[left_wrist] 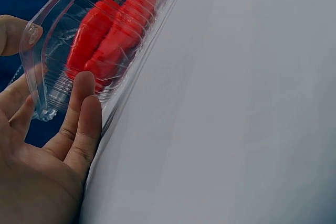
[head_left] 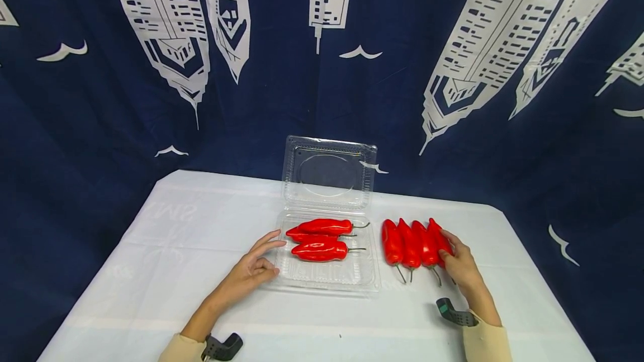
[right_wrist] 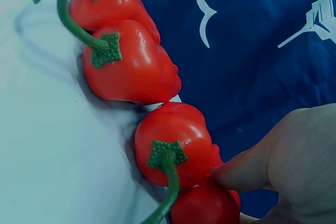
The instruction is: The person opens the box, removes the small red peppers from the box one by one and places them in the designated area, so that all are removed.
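Three shiny red chili peppers (head_left: pixel 320 249) with green stems lie sideways in a clear plastic clamshell container (head_left: pixel 329 278), its lid (head_left: pixel 327 175) raised at the back. My left hand (head_left: pixel 247 268) is at the container's left side, fingers spread and fingertips right at its rim and wall. To the right of the container, several more red peppers (head_left: pixel 411 247) stand in a row, stems toward me. With thumb and fingers my right hand (head_left: pixel 462 266) grips the rightmost chili pepper (right_wrist: pixel 205 205); the thumb shows between it and its neighbour (right_wrist: pixel 173 145).
A white cloth covers the table (head_left: pixel 201 217). Behind it hangs a dark blue curtain (head_left: pixel 282 82) with white building and bird prints. Each wrist wears a black camera mount (head_left: pixel 455 313).
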Motion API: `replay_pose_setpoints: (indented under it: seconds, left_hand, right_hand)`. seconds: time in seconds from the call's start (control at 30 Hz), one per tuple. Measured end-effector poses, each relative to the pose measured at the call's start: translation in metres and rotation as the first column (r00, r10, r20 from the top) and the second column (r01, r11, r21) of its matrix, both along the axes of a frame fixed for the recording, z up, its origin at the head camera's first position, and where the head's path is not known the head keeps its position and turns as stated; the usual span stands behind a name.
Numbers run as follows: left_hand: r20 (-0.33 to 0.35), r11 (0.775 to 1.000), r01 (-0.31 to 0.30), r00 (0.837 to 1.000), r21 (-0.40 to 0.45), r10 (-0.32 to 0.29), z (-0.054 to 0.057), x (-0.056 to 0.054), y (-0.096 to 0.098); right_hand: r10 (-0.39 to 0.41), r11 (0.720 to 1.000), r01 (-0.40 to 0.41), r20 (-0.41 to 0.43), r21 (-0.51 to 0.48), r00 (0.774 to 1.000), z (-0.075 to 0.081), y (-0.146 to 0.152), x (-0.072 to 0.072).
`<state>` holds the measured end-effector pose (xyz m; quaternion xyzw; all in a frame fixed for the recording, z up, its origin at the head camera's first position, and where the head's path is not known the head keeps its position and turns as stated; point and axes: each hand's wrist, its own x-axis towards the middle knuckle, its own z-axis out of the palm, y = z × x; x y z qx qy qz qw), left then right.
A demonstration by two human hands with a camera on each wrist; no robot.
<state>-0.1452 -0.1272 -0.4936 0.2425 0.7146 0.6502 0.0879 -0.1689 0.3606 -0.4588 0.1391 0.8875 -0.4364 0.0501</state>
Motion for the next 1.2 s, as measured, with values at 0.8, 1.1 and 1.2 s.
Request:
replay_pose_setpoints:
  seconds: [0.8, 1.1, 1.2]
  left_hand:
    - [0.006, 1.0, -0.007, 1.0, -0.021, 0.007, 0.0, 0.0, 0.0]
    - [0.006, 1.0, -0.01, 1.0, -0.024, 0.01, -0.001, 0.0, 0.0]
    - [0.005, 1.0, -0.012, 1.0, -0.028, 0.012, 0.0, 0.0, -0.001]
  right_hand:
    - [0.002, 1.0, -0.002, 0.008, 0.019, 1.0, 0.004, 0.003, 0.0]
    - [-0.021, 0.999, 0.022, -0.018, 0.03, 1.0, 0.011, 0.002, 0.002]
    - [-0.024, 0.999, 0.026, -0.03, 0.046, 0.999, 0.013, -0.001, 0.002]
